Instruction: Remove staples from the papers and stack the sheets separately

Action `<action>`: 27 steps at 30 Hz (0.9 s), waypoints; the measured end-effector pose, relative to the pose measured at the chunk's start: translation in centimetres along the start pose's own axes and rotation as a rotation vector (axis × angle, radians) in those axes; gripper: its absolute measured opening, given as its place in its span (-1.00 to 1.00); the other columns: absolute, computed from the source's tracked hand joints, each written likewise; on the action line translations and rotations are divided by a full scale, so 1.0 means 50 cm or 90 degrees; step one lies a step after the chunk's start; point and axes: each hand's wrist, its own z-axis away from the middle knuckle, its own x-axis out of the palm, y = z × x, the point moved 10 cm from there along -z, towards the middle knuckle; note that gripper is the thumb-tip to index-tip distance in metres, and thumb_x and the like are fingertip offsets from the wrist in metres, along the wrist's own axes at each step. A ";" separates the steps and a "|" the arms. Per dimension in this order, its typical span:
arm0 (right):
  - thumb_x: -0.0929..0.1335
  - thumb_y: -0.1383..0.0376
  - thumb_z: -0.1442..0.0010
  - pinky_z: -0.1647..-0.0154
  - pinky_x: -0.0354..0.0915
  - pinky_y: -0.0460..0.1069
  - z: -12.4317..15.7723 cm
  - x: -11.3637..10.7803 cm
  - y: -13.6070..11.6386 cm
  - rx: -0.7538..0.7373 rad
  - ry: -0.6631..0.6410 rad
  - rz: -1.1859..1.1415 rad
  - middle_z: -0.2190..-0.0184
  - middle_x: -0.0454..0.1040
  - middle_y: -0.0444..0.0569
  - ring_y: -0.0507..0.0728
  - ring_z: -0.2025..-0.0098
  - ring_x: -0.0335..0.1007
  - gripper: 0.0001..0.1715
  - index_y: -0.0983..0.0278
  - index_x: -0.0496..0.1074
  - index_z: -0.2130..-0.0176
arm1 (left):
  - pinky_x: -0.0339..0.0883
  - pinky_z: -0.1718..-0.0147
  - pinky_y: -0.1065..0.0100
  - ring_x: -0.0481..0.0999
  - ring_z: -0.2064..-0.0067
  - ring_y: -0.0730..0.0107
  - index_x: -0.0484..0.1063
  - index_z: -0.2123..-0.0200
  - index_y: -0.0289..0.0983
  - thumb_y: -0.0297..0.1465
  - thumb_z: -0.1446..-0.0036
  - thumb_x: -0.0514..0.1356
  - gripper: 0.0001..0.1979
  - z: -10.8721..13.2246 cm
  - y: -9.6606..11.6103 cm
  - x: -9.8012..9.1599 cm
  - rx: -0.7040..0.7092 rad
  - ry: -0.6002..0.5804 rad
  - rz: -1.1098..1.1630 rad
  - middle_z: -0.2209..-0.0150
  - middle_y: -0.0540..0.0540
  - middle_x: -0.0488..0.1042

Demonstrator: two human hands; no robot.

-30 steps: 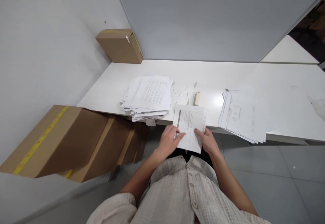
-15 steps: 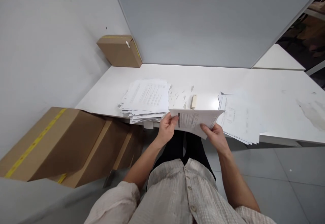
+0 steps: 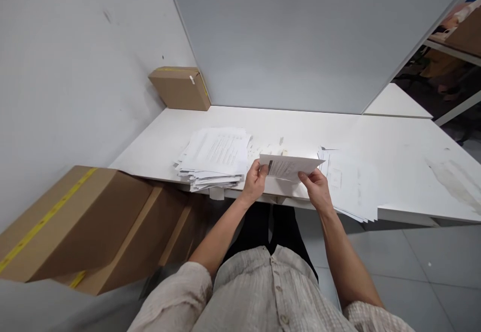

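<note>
Since the left hand [image 3: 256, 181] and right hand [image 3: 317, 188] pinch the printed paper [image 3: 286, 168] only at opposite sides, one loosened grip could let it droop onto the table [image 3: 296, 127].

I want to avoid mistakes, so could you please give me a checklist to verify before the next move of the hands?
1. Left hand grips the printed paper: ok.
2. Right hand grips its opposite side: ok.
3. Number of sheets held: cannot tell.
4. Left stack has even edges: not ok, sheets stick out.
5. Right stack lies fully on the table: not ok, it overhangs the front edge.
</note>
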 end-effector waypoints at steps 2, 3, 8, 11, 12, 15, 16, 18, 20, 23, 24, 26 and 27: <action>0.36 0.24 -0.05 -0.01 0.21 0.11 0.000 0.005 -0.009 -0.011 -0.008 0.003 0.15 0.49 -0.07 0.15 0.07 0.36 -0.70 0.18 0.40 0.15 | 0.26 0.13 0.35 0.39 0.15 0.38 0.26 0.13 -0.27 -0.22 -0.20 -0.02 -0.72 -0.002 0.007 0.005 -0.003 -0.007 -0.015 0.21 -0.12 0.40; 0.36 0.24 -0.06 -0.01 0.21 0.10 -0.001 0.008 -0.012 -0.012 -0.014 0.004 0.14 0.48 -0.07 0.14 0.07 0.36 -0.70 0.18 0.40 0.14 | 0.26 0.13 0.35 0.39 0.15 0.38 0.25 0.14 -0.27 -0.21 -0.20 -0.03 -0.71 -0.002 0.009 0.007 -0.006 -0.007 -0.023 0.22 -0.12 0.40; 0.33 0.25 -0.09 0.00 0.21 0.08 -0.004 0.018 -0.010 -0.022 -0.035 0.006 0.13 0.48 -0.06 0.13 0.08 0.36 -0.71 0.18 0.40 0.13 | 0.22 0.06 0.33 0.36 0.07 0.34 0.23 0.08 -0.27 -0.20 -0.21 -0.05 -0.68 -0.003 0.004 0.011 -0.017 -0.005 -0.055 0.17 -0.15 0.39; 0.33 0.25 -0.09 0.00 0.21 0.08 -0.006 0.016 -0.003 -0.026 -0.031 0.003 0.13 0.47 -0.06 0.14 0.07 0.36 -0.71 0.18 0.40 0.13 | 0.23 0.08 0.33 0.37 0.09 0.34 0.25 0.11 -0.27 -0.20 -0.21 -0.05 -0.69 -0.001 -0.009 0.009 -0.021 -0.002 -0.060 0.20 -0.14 0.40; 0.33 0.25 -0.09 0.01 0.22 0.08 -0.006 0.014 0.001 -0.022 -0.027 0.005 0.14 0.48 -0.06 0.14 0.08 0.36 -0.71 0.18 0.40 0.13 | 0.23 0.10 0.33 0.38 0.11 0.35 0.25 0.13 -0.28 -0.20 -0.21 -0.05 -0.70 -0.001 -0.015 0.009 -0.026 -0.002 -0.055 0.22 -0.14 0.40; 0.34 0.23 -0.08 0.02 0.22 0.09 -0.007 0.010 0.011 -0.012 -0.015 0.020 0.15 0.48 -0.06 0.14 0.09 0.37 -0.73 0.19 0.40 0.16 | 0.25 0.13 0.33 0.39 0.14 0.36 0.24 0.15 -0.28 -0.19 -0.20 -0.04 -0.70 0.001 -0.031 0.009 -0.042 -0.003 -0.030 0.22 -0.13 0.40; 0.34 0.23 -0.08 0.02 0.22 0.10 -0.008 0.009 0.012 -0.012 -0.012 0.025 0.16 0.48 -0.06 0.15 0.09 0.37 -0.73 0.19 0.39 0.16 | 0.25 0.13 0.33 0.39 0.13 0.36 0.24 0.14 -0.28 -0.19 -0.20 -0.03 -0.70 0.001 -0.034 0.010 -0.044 -0.004 -0.027 0.21 -0.13 0.40; 0.34 0.22 -0.07 0.02 0.23 0.10 -0.009 0.009 0.015 -0.011 -0.007 0.032 0.16 0.48 -0.06 0.15 0.09 0.37 -0.73 0.19 0.39 0.17 | 0.24 0.12 0.33 0.38 0.13 0.36 0.24 0.13 -0.27 -0.20 -0.20 -0.04 -0.70 0.000 -0.036 0.011 -0.045 -0.005 -0.037 0.21 -0.13 0.40; 0.33 0.21 -0.07 0.03 0.24 0.11 -0.011 0.009 0.014 -0.009 -0.004 0.037 0.17 0.48 -0.05 0.15 0.09 0.37 -0.74 0.20 0.38 0.19 | 0.25 0.16 0.35 0.38 0.17 0.38 0.26 0.14 -0.27 -0.21 -0.21 -0.05 -0.71 -0.003 -0.032 0.010 -0.045 -0.008 -0.071 0.25 -0.10 0.41; 0.33 0.22 -0.08 0.03 0.24 0.12 -0.010 0.007 -0.007 -0.017 -0.008 0.047 0.20 0.47 -0.04 0.14 0.11 0.37 -0.74 0.20 0.36 0.18 | 0.23 0.34 0.41 0.36 0.35 0.44 0.28 0.22 -0.28 -0.24 -0.23 -0.08 -0.74 -0.015 -0.005 0.000 -0.026 -0.020 -0.170 0.41 -0.04 0.37; 0.34 0.22 -0.08 0.03 0.25 0.13 -0.009 0.001 -0.025 -0.032 0.004 0.059 0.19 0.45 -0.03 0.14 0.10 0.37 -0.71 0.20 0.34 0.15 | 0.21 0.38 0.41 0.33 0.39 0.45 0.28 0.24 -0.28 -0.27 -0.23 -0.10 -0.75 -0.020 0.014 -0.005 -0.005 -0.025 -0.221 0.44 -0.02 0.34; 0.36 0.22 -0.05 0.02 0.24 0.15 -0.002 -0.022 -0.080 -0.086 0.059 0.121 0.13 0.41 -0.03 0.14 0.06 0.34 -0.61 0.16 0.29 0.09 | 0.17 0.40 0.39 0.30 0.40 0.44 0.27 0.27 -0.28 -0.33 -0.24 -0.11 -0.78 -0.030 0.064 -0.009 0.061 -0.039 -0.353 0.44 -0.03 0.33; 0.37 0.22 -0.03 -0.01 0.22 0.17 0.005 -0.034 -0.114 -0.122 0.093 0.172 0.08 0.38 -0.03 0.15 0.02 0.31 -0.54 0.14 0.26 0.05 | 0.16 0.38 0.37 0.31 0.38 0.41 0.27 0.26 -0.28 -0.37 -0.23 -0.10 -0.80 -0.034 0.092 -0.007 0.102 -0.051 -0.429 0.42 -0.04 0.34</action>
